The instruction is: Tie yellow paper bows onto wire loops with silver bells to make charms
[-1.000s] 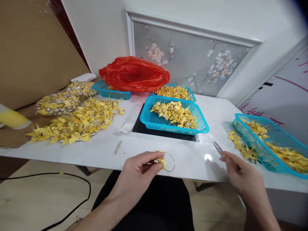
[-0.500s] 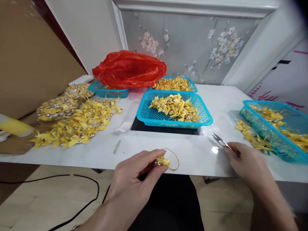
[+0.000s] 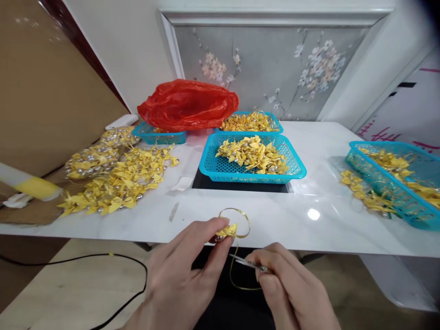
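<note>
Yellow fabric flower (image 3: 229,230) pinched in left hand (image 3: 182,263), right hand (image 3: 292,282) gripping silver metal snips (image 3: 248,263) alongside: slipping could nick the left!

A person's left hand (image 3: 192,270) is pinching a yellow flower (image 3: 229,230) with a gold cord loop (image 3: 249,222), while the right hand (image 3: 294,291) is gripping a slim metal tool (image 3: 246,262), its tips pointing toward a dangling strand (image 3: 231,276). Beyond, on the white table (image 3: 309,192), a blue basket (image 3: 250,178) is holding more yellow blooms (image 3: 252,154).
</note>
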Demonstrator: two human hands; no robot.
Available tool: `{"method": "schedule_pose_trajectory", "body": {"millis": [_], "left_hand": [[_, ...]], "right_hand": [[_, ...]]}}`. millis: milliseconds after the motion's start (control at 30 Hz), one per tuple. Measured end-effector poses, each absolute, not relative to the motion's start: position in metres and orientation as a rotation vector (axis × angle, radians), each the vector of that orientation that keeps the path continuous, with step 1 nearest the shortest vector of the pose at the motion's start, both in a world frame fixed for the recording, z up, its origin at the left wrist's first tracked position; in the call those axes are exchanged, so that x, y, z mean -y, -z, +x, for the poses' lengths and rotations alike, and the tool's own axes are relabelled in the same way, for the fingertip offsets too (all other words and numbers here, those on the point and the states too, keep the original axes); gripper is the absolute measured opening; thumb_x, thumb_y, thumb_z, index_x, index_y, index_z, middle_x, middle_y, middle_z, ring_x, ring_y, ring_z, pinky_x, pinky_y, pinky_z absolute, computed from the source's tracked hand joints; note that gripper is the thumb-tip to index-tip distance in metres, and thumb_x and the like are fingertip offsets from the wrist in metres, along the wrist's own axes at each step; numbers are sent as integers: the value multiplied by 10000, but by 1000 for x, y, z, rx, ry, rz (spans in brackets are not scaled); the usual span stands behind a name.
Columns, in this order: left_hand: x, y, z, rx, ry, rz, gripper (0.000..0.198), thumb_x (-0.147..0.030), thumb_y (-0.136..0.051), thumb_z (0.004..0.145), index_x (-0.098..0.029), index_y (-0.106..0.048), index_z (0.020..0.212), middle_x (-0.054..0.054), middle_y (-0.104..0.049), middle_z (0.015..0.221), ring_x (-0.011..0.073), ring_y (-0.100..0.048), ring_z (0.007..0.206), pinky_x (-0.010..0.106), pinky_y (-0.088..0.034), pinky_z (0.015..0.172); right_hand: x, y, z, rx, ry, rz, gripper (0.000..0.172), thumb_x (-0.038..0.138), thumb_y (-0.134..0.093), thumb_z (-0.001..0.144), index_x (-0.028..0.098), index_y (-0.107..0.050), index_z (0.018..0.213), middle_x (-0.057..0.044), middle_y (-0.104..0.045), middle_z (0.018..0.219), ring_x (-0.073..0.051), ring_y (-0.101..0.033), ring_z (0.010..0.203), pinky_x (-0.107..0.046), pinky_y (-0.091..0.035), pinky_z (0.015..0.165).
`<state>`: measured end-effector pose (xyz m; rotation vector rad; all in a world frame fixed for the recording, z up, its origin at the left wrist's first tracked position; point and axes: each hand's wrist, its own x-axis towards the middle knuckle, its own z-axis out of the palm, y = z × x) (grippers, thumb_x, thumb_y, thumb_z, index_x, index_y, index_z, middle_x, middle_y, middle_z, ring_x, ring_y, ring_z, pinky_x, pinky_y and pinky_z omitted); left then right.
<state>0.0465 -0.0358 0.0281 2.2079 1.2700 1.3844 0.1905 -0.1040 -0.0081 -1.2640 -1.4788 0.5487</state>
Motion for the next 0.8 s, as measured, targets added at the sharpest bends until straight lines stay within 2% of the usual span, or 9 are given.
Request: {"method": "schedule_pose_trajectory", "body": {"millis": [133, 267, 467, 800], "left_hand": [[32, -28, 45, -1274, -1369, 2180, 271, -71, -737, 759, -301, -752, 901, -38, -801, 824, 147, -737, 687, 184, -567, 711], [32, -26, 42, -1226, -1365, 2088, 341, -52, -740, 738, -322, -765, 944, -38, -808, 893, 163, -751, 775, 198, -572, 768], [34, -26, 37, -1238, -1297, 1877, 297, -100, -737, 749, -362, -788, 878, -63, -813, 840, 159, -749, 709, 195, -590, 693], [33, -26, 38, -1277, -1229, 1654, 254, -155, -762, 727, -374, -814, 844, -55, -832, 831, 167, -779, 732, 154, -612, 681]], "right_hand": [[97, 12, 194, 1459, -569, -1153, 241, 240, -424, 1006, 216, -645, 1100, -47, -646, 914, -152, -638, 743, -246, -539, 644], [92, 11, 203, 1578, -374, -1259, 263, 170, -470, 974, 181, -634, 1179, -72, -646, 987, -157, -639, 852, -239, -566, 724], [86, 13, 215, 1709, -40, -1283, 293, 101, -526, 954, 127, -584, 1240, -92, -629, 1004, -171, -581, 872, -276, -529, 703], [84, 22, 217, 1804, 168, -1260, 332, 58, -568, 925, 107, -579, 1253, -111, -628, 1012, -193, -538, 855, -321, -466, 691]]}}
